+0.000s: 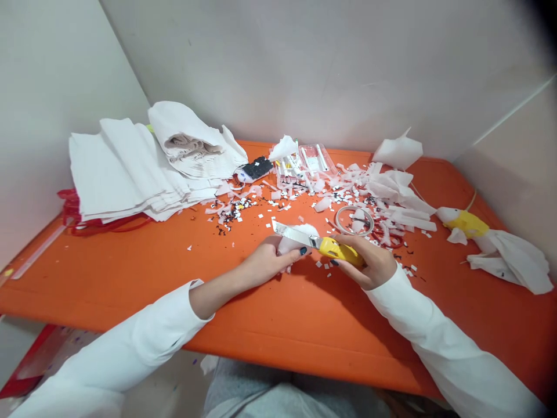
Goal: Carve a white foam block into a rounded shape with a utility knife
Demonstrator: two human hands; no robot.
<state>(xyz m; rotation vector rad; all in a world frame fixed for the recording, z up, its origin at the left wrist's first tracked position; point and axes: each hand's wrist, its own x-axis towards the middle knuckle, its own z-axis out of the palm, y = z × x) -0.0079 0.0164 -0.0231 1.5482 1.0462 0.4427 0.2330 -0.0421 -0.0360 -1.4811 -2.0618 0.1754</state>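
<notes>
My left hand (pixel 267 258) is closed around a small white foam piece (pixel 288 244), partly hidden by the fingers and the blade. In my right hand (pixel 369 261) is a yellow-handled utility knife (pixel 339 251). Its wide silver blade points left and lies across the foam piece; whether it has cut in, I cannot tell. Both hands are over the middle of the orange table (pixel 278 325). Small white scraps (pixel 324 265) lie beneath the knife. A roll of tape (pixel 354 220) rests just beyond my right hand.
Folded white sheets (pixel 126 168) are stacked at the back left. Pens lie in a clear case (pixel 319 159) at the back. Foam offcuts (pixel 387 188) and black and white bits spread across the back. A yellow and white figure (pixel 465 222) lies at the right.
</notes>
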